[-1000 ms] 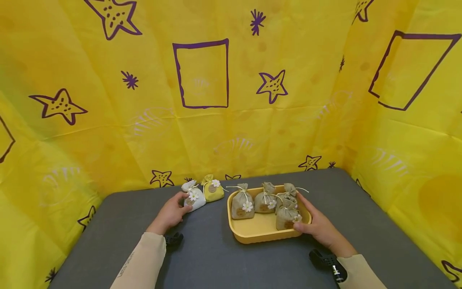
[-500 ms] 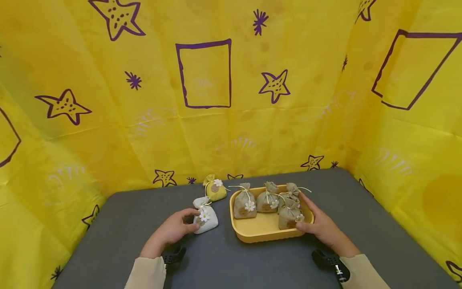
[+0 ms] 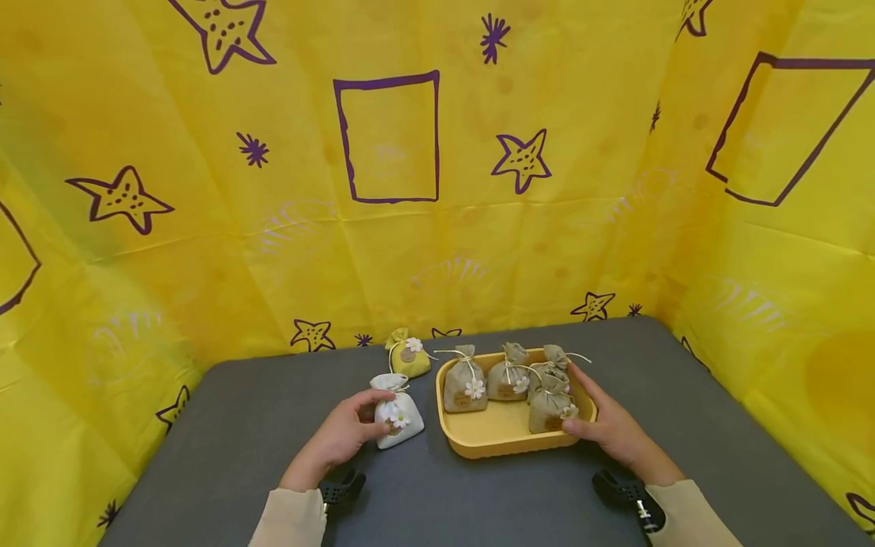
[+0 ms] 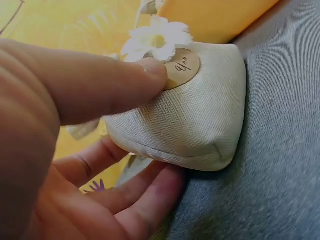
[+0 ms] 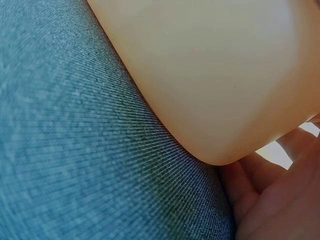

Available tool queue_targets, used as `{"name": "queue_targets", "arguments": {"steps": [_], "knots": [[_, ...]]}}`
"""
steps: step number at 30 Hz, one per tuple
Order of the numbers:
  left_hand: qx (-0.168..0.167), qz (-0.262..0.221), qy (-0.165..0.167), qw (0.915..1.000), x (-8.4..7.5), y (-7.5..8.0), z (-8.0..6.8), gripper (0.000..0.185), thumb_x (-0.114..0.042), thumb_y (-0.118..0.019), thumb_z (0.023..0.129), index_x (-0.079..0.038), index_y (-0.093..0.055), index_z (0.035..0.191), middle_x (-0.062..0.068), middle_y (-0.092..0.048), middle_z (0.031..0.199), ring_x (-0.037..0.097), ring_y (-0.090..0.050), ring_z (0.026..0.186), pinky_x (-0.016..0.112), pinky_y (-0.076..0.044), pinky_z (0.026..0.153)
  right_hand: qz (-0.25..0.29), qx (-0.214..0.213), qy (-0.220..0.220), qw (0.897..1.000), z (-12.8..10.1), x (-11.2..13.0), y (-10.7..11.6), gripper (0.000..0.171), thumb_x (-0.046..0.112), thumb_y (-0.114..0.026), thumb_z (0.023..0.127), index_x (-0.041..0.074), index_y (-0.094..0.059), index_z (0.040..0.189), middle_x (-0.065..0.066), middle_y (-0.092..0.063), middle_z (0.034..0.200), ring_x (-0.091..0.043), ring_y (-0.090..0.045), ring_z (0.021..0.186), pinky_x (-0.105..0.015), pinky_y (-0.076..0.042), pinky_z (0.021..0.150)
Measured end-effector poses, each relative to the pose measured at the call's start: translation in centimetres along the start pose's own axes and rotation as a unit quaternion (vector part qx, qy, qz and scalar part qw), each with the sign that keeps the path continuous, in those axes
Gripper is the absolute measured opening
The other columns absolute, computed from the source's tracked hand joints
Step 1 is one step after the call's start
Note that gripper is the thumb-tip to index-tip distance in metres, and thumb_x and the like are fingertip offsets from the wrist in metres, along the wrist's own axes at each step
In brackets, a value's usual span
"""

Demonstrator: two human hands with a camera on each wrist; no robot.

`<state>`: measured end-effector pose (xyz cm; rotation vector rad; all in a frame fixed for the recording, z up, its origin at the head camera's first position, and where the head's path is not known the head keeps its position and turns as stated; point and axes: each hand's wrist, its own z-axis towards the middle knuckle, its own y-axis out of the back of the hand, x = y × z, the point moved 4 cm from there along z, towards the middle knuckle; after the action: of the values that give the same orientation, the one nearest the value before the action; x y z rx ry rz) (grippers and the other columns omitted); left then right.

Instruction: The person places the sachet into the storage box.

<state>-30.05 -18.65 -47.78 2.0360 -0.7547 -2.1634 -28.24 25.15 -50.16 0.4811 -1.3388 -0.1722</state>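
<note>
My left hand (image 3: 349,429) pinches a white drawstring pouch (image 3: 405,425) between thumb and fingers, left of the yellow tray. In the left wrist view the thumb presses the front of the white pouch (image 4: 200,115), beside its white flower and a round tag marked "You"; the fingers lie behind it. My right hand (image 3: 611,433) grips the right end of the yellow tray (image 3: 478,448), thumb at the front rim, fingers along the far side. Several grey-beige pouches (image 3: 465,384) with flowers stand in the tray, mostly toward its right. In the right wrist view, the tray's outer wall (image 5: 210,75) hides most fingers.
A yellow pouch (image 3: 410,361) with a white flower stands behind the white one, near the back edge of the grey table (image 3: 273,395). Yellow cloth (image 3: 383,251) with purple drawings hangs around the back and sides.
My left hand has brought the white pouch toward me and to the right, away from the yellow pouch and nearer the tray. The right hand and tray have stayed in place.
</note>
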Motion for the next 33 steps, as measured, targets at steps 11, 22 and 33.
{"name": "queue_targets", "arguments": {"steps": [11, 22, 33], "knots": [[-0.016, -0.013, 0.007, 0.9998, 0.4, -1.3, 0.4, 0.045, -0.007, -0.08, 0.083, -0.011, -0.067, 0.126, 0.01, -0.064, 0.116, 0.023, -0.06, 0.092, 0.034, -0.05, 0.073, 0.006, 0.003, -0.003, 1.0, 0.1, -0.1, -0.1, 0.097, 0.025, -0.076, 0.087, 0.019, -0.014, 0.162, -0.017, -0.015, 0.163, -0.043, -0.022, 0.142, -0.061, -0.023, 0.106], [-0.132, -0.041, 0.031, 0.9899, 0.3, -0.4, 0.2, 0.042, 0.002, -0.077, 0.082, -0.011, -0.069, 0.121, 0.013, -0.063, 0.115, 0.025, -0.06, 0.094, 0.035, -0.05, 0.074, -0.001, 0.003, -0.009, 1.0, 0.0, -0.1, -0.2, 0.097, 0.027, -0.076, 0.087, 0.02, -0.014, 0.161, -0.017, -0.015, 0.163, -0.044, -0.022, 0.143, -0.062, -0.024, 0.106], [-0.15, -0.091, -0.013, 0.9843, -2.8, -0.7, 0.1, 0.044, -0.006, -0.076, 0.088, -0.011, -0.064, 0.13, 0.014, -0.059, 0.125, 0.025, -0.059, 0.096, 0.031, -0.051, 0.075, -0.002, 0.001, -0.013, 1.0, -0.1, 0.2, 0.0, 0.097, 0.028, -0.075, 0.087, 0.018, -0.014, 0.161, -0.018, -0.015, 0.163, -0.046, -0.022, 0.142, -0.062, -0.024, 0.106]]}}
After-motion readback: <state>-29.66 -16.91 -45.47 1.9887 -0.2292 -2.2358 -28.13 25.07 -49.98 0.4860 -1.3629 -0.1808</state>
